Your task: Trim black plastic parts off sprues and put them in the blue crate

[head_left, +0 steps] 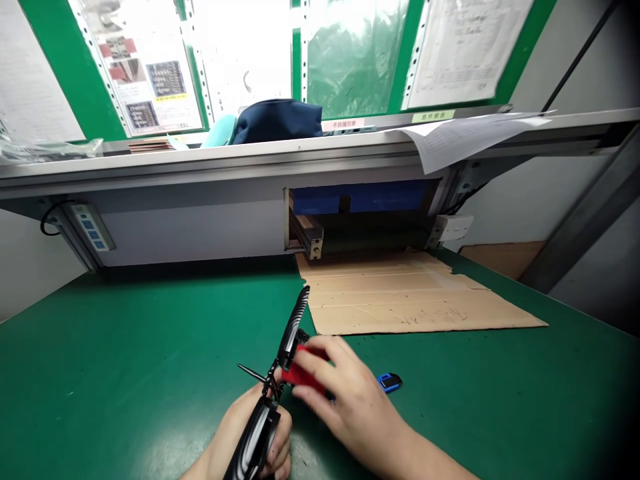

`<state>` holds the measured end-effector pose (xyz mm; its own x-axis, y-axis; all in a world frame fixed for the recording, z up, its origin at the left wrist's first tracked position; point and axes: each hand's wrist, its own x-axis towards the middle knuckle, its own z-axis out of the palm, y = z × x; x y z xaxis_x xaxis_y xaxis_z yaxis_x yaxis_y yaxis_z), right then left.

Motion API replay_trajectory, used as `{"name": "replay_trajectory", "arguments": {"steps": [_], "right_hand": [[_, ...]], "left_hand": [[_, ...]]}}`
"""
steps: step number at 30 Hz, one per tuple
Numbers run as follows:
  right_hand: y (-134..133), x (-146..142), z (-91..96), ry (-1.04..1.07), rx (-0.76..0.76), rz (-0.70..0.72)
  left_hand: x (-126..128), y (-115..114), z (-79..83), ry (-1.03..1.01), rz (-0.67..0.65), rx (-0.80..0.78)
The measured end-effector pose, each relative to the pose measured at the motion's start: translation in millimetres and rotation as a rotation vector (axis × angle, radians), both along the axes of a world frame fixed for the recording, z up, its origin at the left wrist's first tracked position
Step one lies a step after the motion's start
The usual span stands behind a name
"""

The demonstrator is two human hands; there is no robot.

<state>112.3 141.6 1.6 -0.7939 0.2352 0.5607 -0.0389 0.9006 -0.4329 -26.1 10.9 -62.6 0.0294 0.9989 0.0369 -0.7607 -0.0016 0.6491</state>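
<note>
A long black glossy part [250, 437] with pale streaks stands tilted in front of me, its two slim sections joined by a thin, cable-like middle. My left hand [245, 427] is closed around the lower section and middle. A thin black strip juts out to the left from the joint. Close against the joint, my right hand [345, 383] has its fingers curled on a red piece [303, 373], whose kind I cannot make out because the fingers cover much of it. Behind the right hand lies a blue and black object [390, 382] on the green table, partly hidden.
A cardboard sheet [400, 303] lies on the green table [150, 347] under an opening in the back panel. Along the shelf [250, 157] sit a dark blue pouch [280, 121] and an overhanging paper sheet [460, 143]. A power strip [93, 227] is fixed at left.
</note>
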Motion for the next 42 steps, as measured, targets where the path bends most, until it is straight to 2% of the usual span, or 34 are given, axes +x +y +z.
{"name": "replay_trajectory", "arguments": {"steps": [5,9,11,14,16,18,21,24,28,31,33,35,36,38,42], "right_hand": [[0.7,-0.3,0.2,-0.005,-0.023,0.029],[1.1,0.7,-0.9,0.010,-0.040,-0.001],[1.1,1.1,-0.8,-0.005,-0.033,0.044],[0.8,1.3,0.9,0.011,-0.046,0.012],[0.4,1.5,2.6,0.008,-0.032,0.039],[0.4,2.0,4.2,-0.006,-0.017,0.064],[1.0,3.5,5.9,0.012,-0.039,-0.009],[0.5,4.9,6.9,-0.004,-0.005,0.052],[-0.5,5.3,7.5,0.010,-0.011,0.019],[5.2,5.0,7.0,-0.025,0.017,0.074],[12.8,4.7,6.4,-0.024,-0.033,-0.006],[19.7,4.5,5.7,0.019,-0.159,-0.107],[21.5,4.5,5.5,0.038,-0.225,-0.112],[20.8,4.7,5.1,0.057,-0.319,-0.042],[12.8,4.7,5.7,0.015,-0.384,0.111]], "left_hand": [[-2.1,1.9,-2.2,-0.015,-0.035,0.043],[0.0,0.8,7.4,-0.056,-0.073,0.070],[3.5,-2.6,16.4,-0.068,-0.048,0.049],[9.0,-8.9,28.2,-0.036,0.048,-0.023],[10.9,-11.8,32.6,-0.010,0.077,-0.036],[11.3,-12.8,34.5,0.002,0.091,-0.052],[10.6,-12.4,35.3,0.014,0.048,-0.045],[11.2,-12.6,36.5,0.022,0.055,-0.044],[12.8,-13.7,38.3,-0.002,0.047,-0.014],[11.2,-12.2,37.2,-0.028,0.047,-0.016],[9.3,-9.9,35.5,-0.032,0.051,-0.015],[8.3,-8.2,34.6,-0.028,-0.002,0.022],[8.5,-7.8,35.0,-0.025,-0.016,0.037],[10.1,-8.4,37.0,-0.024,-0.016,0.036],[11.7,-9.7,37.9,-0.041,0.015,0.006]]}}
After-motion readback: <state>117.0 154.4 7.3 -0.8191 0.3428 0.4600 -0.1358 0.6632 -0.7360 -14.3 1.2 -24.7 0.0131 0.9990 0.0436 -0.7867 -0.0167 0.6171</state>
